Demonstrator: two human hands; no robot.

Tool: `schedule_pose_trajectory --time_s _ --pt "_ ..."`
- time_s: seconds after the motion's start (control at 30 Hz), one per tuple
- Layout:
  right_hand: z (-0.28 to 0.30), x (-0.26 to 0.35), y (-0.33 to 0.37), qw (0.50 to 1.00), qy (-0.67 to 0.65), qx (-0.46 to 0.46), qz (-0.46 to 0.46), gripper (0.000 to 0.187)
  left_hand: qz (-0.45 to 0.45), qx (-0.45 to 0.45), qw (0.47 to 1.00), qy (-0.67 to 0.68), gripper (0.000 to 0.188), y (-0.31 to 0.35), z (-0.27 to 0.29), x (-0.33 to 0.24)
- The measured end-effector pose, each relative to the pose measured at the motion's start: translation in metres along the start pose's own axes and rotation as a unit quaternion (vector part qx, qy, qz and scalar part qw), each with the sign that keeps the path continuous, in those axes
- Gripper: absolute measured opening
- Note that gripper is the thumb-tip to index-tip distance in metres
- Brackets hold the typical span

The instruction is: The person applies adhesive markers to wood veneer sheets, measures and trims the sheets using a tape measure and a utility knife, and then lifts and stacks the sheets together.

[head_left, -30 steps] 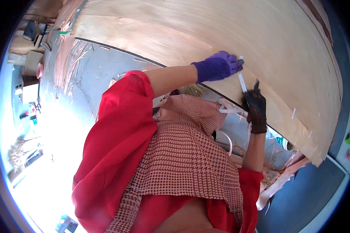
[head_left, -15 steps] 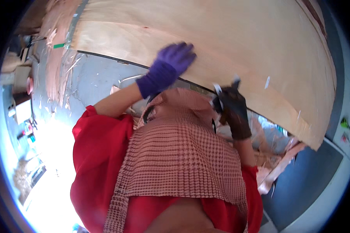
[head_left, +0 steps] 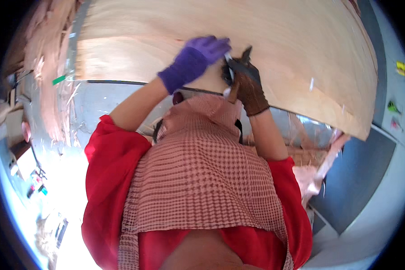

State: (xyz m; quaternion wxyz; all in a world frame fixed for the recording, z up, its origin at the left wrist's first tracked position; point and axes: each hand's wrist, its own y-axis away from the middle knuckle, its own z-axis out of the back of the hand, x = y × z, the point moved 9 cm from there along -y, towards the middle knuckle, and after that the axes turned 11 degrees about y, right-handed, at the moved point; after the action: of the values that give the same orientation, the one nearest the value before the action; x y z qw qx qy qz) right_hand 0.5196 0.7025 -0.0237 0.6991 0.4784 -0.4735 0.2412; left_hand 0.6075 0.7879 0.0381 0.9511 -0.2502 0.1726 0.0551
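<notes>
White strip (head_left: pixel 230 67) is sitting just short of 1 o'clock in the head view, between the two hands and running roughly upright, over the near part of a wood sheet (head_left: pixel 310 49). Motion blur is hiding its ends, so I can't tell whether it's touching the wood.

Right hand (head_left: pixel 248 83), dark glove, is coming in at 1 o'clock and curling around the strip, probably to keep that narrow piece under control. A dark point is sticking up past the knuckles; finger or tool, can't tell.

Left hand (head_left: pixel 206 50), purple glove, is reaching over at 12 o'clock, palm down, fingers stretching toward the strip's upper end. It isn't making a fist; whether the fingertips are pinching the strip, can't tell. The two hands are working close together, likely so both can get at such a small piece.

Sheet is spreading from 11 to past 2 o'clock, near edge facing the apron (head_left: pixel 202 175), presumably lying this way for easy reach. Another white piece (head_left: pixel 312 84) is lying flat on it at 2 o'clock.

Green tape (head_left: pixel 58 80) is showing at 10 o'clock, beside wood scraps (head_left: pixel 49 101). A dark panel (head_left: pixel 360 175) is standing out between 3 and 4 o'clock.
</notes>
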Motion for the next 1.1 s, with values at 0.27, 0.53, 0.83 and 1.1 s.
schedule_pose_trajectory --time_s 0.27,0.53,0.83,1.1 --pt "0.000 -0.008 0.029 0.998 0.006 -0.009 -0.070 0.019 -0.055 0.059 0.991 -0.107 0.038 0.001 -0.001 -0.017" --pt "0.033 0.010 0.034 0.991 0.115 0.014 -0.070 0.018 -0.052 0.043 0.995 -0.073 0.032 0.005 -0.003 -0.012" --pt "-0.084 0.036 0.062 0.987 0.021 0.022 -0.159 0.025 0.021 -0.024 0.999 -0.003 0.034 0.077 0.079 0.046" --pt "-0.317 0.120 -0.049 0.987 -0.090 0.124 -0.042 0.023 0.184 -0.050 0.978 -0.088 0.035 0.207 0.188 0.186"
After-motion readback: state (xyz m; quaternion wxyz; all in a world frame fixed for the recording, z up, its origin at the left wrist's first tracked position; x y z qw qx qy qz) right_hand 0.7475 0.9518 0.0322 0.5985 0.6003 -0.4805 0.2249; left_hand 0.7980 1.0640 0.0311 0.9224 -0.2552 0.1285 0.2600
